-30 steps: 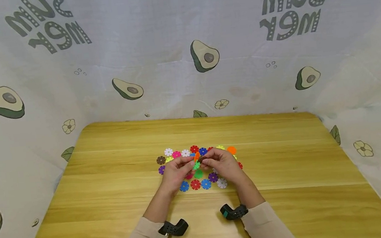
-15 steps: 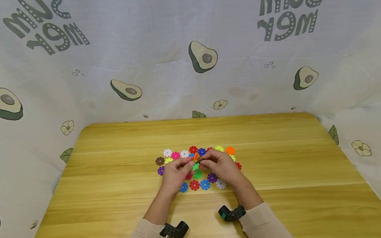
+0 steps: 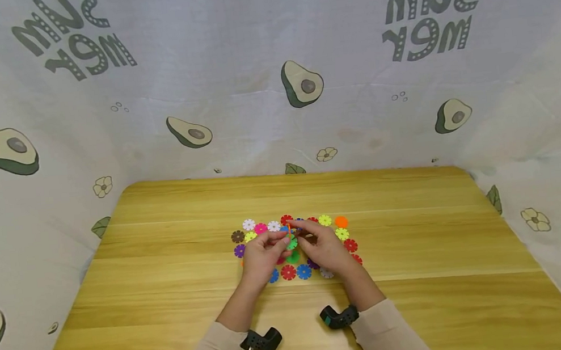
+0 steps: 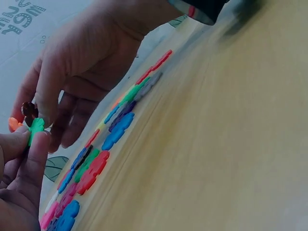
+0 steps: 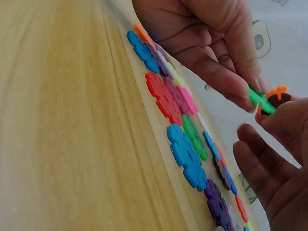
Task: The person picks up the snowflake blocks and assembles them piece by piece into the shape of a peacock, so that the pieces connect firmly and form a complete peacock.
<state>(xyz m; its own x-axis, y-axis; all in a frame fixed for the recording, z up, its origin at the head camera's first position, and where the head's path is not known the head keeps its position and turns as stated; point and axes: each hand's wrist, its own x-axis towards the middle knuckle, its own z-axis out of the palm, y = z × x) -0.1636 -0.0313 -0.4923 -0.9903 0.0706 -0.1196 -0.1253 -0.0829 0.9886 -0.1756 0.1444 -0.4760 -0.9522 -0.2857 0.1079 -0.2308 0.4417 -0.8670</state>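
1. My left hand [image 3: 263, 255] pinches the green disc [image 4: 35, 128] above the desk [image 3: 168, 278].
2. My right hand [image 3: 322, 244] pinches the brown disc [image 5: 279, 100] against it.
3. Misaligned slots could jam; I'd likely drop a piece onto the flat discs [image 3: 288, 271].

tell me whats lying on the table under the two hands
Flat flower-shaped discs lie on the table below the left hand and right hand: blue, red, purple, green. The hands cover the middle ones.
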